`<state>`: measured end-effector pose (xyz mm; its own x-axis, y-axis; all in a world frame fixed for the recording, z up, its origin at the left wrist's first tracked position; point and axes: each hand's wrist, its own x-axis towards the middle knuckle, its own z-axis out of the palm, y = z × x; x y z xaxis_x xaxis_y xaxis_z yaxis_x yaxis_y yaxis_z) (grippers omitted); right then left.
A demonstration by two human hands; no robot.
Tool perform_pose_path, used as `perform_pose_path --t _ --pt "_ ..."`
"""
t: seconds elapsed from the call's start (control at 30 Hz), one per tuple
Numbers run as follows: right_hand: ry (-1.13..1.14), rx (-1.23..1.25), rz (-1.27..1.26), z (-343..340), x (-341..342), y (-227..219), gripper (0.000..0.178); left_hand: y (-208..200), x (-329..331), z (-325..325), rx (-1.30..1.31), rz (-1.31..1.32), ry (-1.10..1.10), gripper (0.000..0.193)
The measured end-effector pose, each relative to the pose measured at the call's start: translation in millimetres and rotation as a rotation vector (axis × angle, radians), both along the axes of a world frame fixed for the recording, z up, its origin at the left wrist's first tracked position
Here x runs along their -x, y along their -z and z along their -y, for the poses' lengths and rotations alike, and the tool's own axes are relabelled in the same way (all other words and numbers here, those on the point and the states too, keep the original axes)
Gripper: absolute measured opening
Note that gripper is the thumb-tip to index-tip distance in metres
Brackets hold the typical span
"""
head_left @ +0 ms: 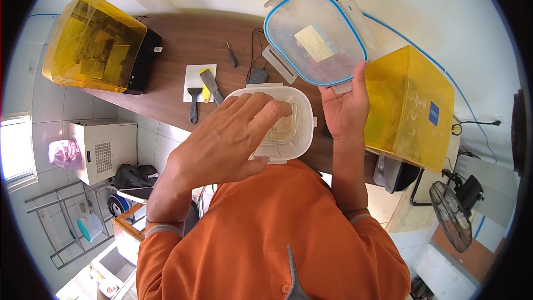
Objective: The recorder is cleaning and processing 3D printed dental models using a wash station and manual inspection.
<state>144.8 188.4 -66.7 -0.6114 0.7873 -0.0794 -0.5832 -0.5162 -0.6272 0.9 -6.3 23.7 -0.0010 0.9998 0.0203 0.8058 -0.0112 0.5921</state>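
Note:
My right hand (345, 110) holds up a clear plastic lid (288, 39) by its lower edge, the thumb on the rim. The lid has a blue seal, side flaps and a pale label. Below and to its left stands a whitish plastic container (306, 116) without its cover, at the table's near edge. Inside it a clear smaller tray or insert (281, 131) is partly visible. My left hand (230, 128) is over the container's left side, palm down, with thumb and fingers apart. It hides that side, and whether the fingertips touch anything inside is unclear.
Two scrapers (194, 100) lie on a white sheet (191, 72) at left, near a screwdriver (231, 55) and a black power adapter (258, 76). Yellow-covered machines stand at the far left (100, 50) and right (408, 105). A fan (451, 216) is at lower right.

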Motion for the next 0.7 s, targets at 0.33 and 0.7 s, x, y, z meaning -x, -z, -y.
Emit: perform_pose_path --t 0.33,0.7 --pt "0.011 0.032 0.018 0.1 0.3 2.1 0.061 24.9 5.6 -5.7 0.034 -0.014 0.028 0.065" --pt "0.039 0.033 0.010 -0.4 0.1 0.6 0.060 -11.2 2.6 1.9 -0.085 -0.003 0.015 0.064"
